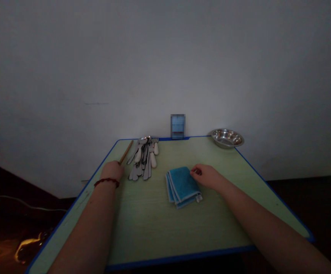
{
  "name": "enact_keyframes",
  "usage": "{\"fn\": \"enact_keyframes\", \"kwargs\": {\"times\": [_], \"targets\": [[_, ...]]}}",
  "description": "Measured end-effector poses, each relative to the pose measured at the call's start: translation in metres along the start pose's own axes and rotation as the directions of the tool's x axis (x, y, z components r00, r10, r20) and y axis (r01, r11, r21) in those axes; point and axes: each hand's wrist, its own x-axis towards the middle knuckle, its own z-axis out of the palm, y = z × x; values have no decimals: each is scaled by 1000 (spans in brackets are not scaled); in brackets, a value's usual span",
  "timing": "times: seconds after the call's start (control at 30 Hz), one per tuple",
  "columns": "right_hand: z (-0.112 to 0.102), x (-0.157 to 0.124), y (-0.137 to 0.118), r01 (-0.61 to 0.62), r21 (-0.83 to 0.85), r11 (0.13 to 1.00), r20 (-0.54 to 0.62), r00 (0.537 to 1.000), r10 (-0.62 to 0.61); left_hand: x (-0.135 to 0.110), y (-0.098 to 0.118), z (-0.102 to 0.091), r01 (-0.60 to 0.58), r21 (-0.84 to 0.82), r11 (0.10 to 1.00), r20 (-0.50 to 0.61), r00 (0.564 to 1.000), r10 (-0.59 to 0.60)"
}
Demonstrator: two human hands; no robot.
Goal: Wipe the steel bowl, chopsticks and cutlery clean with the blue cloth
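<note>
My left hand (pixel 112 170) is closed around wooden chopsticks (pixel 126 151) by the left edge of the table; their far ends point away from me, and I cannot tell how many there are. Just right of them lies a pile of cutlery (pixel 145 158), with spoons, forks and knives, some with white handles. At the middle of the table is a folded blue towel (pixel 182 184) with a pale border. My right hand (pixel 204 175) has its thumb and fingertips pinched at the towel's upper right corner.
A shallow steel bowl (pixel 227 138) stands at the table's back right corner. Upright against the wall (pixel 165 68) at the back edge is a phone-like screen (pixel 178 126), blurred out. The pale green table (pixel 154 228) has a blue rim.
</note>
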Motion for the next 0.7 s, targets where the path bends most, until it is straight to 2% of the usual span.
{"fn": "enact_keyframes", "kwargs": {"times": [0.23,0.5,0.7], "targets": [[0,1,0,-3,9,1000,16,1000,3,0,0,-3,41,-54,998,-45,998,-44],[1,1,1,-9,-7,1000,28,1000,9,-8,6,-12,23,-164,986,-124,991,-44],[1,1,1,-24,-16,1000,37,999,24,-13,8,-17,-2,-284,959,-131,991,-36]]}}
